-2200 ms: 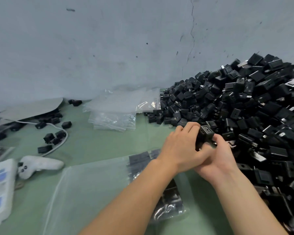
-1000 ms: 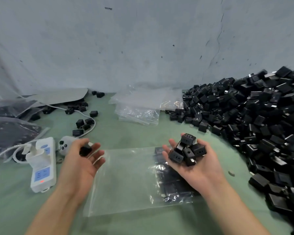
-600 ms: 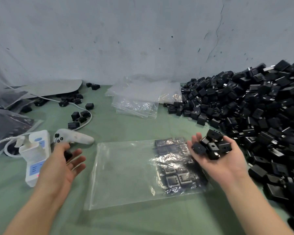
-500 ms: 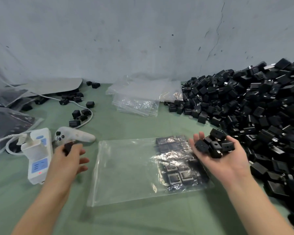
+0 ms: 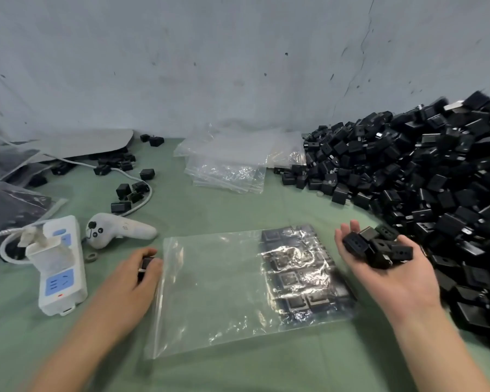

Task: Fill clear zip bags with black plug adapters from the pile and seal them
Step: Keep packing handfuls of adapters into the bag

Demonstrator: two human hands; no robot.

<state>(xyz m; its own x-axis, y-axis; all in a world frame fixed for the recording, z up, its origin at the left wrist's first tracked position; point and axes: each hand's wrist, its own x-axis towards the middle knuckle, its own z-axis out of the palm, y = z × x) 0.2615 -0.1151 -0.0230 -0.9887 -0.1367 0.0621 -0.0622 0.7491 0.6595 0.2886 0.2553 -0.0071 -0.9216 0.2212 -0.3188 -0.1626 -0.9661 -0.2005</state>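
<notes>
Clear bag (image 5: 224, 292) flat on the green desk (image 5: 238, 210) between the two hands, a packed layer (image 5: 294, 278) filling its right end, the left end judged to be the mouth. Left hand (image 5: 130, 281) at that left edge, fingers curled round one adapter (image 5: 147, 263). Right hand (image 5: 391, 275) palm up just right of the bag, fingers cupped round a loose heap of adapters (image 5: 376, 247). Probably hard, blocky and light, with prongs apt to snag thin film; best taken by the flat sides, a few at a time. Heap prone to spill if tipped fast. Film limp and slippery, likely to slide or collapse under a push; best pinched at the upper lip of the mouth and lifted open before feeding anything in. Pile (image 5: 436, 193) banked along the right, just beside the right hand. Spare bags (image 5: 229, 168) stacked behind, near the wall. To the left, a white power strip (image 5: 60, 267), a white controller (image 5: 119, 233) just beyond the left hand, a cable (image 5: 146, 193) looping past strays (image 5: 128, 190), and filled bags (image 5: 12, 205) at the far edge. Nothing across the mouth but the left hand itself; controller and strip near enough to crowd it.
</notes>
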